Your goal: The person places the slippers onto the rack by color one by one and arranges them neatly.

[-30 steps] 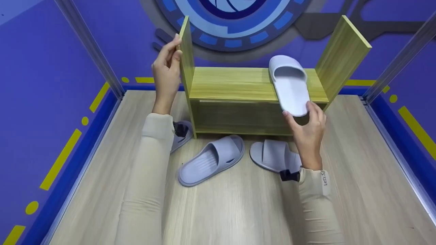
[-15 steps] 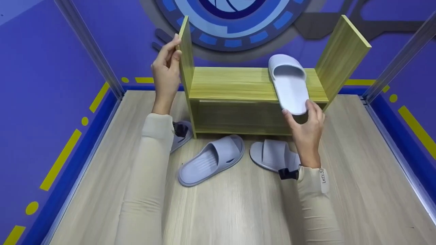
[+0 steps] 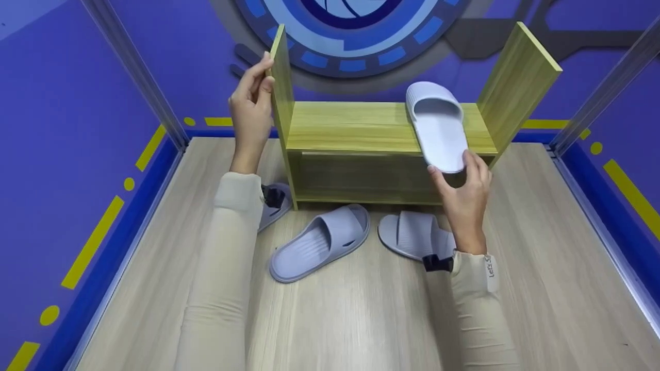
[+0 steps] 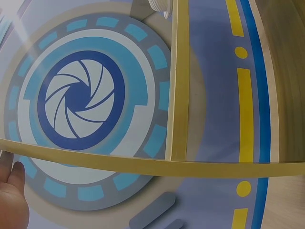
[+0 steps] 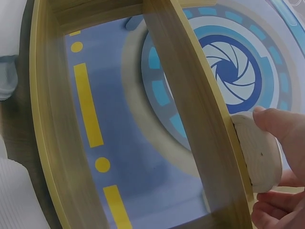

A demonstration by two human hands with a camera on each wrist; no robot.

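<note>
My right hand [image 3: 466, 203] grips a white slide slipper [image 3: 441, 136] by its heel end, thumb on one side and fingers on the other. The slipper's toe points to the back, over the right part of the wooden rack's shelf [image 3: 350, 126]; its heel sticks out past the front edge. In the right wrist view the slipper's sole end [image 5: 262, 155] lies against the shelf edge. My left hand [image 3: 252, 105] touches the front edge of the rack's left side panel [image 3: 282, 93] with fingertips and thumb. Fingers [image 4: 5, 167] meet that panel in the left wrist view.
On the floor before the rack lie a grey slipper [image 3: 319, 242], another slipper [image 3: 415, 234] partly behind my right wrist, and a third slipper [image 3: 276, 208] partly behind my left sleeve. The right side panel [image 3: 521, 85] rises beside the shelf. Printed walls enclose the floor.
My right hand and the white slipper have shifted very slightly up and towards the back. The left hand, the rack and the floor slippers stay in place.
</note>
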